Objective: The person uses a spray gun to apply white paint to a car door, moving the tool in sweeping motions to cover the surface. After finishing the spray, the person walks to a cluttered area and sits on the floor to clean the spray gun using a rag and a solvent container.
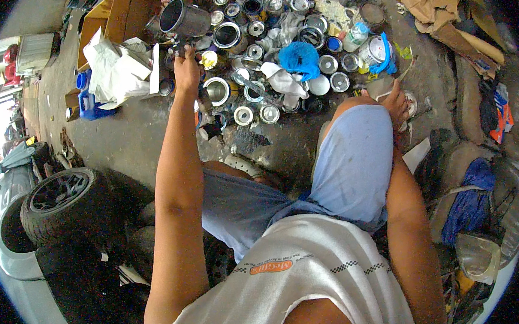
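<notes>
My left hand (186, 68) reaches forward, its fingers closed at the lower side of a tilted dark grey can (184, 22). The can's round mouth faces left; its inside is too dark to make out. Beside my right knee, my right hand (397, 105) is closed around a thin pale stick (408, 69), whose far end lies close to a yellow-green smear. Between the hands stand several paint cans (226, 34), some lidded and some uncovered. A bright blue cloth (299, 60) and a white rag (285, 82) lie over the cans.
Cardboard boxes (104, 21), crumpled white paper (121, 71) and a blue jug (92, 101) stand at left. Behind them are a wheel (58, 196) and a grey car body (11, 223). Brown paper (447, 21) and a blue cloth bundle (469, 201) lie at right.
</notes>
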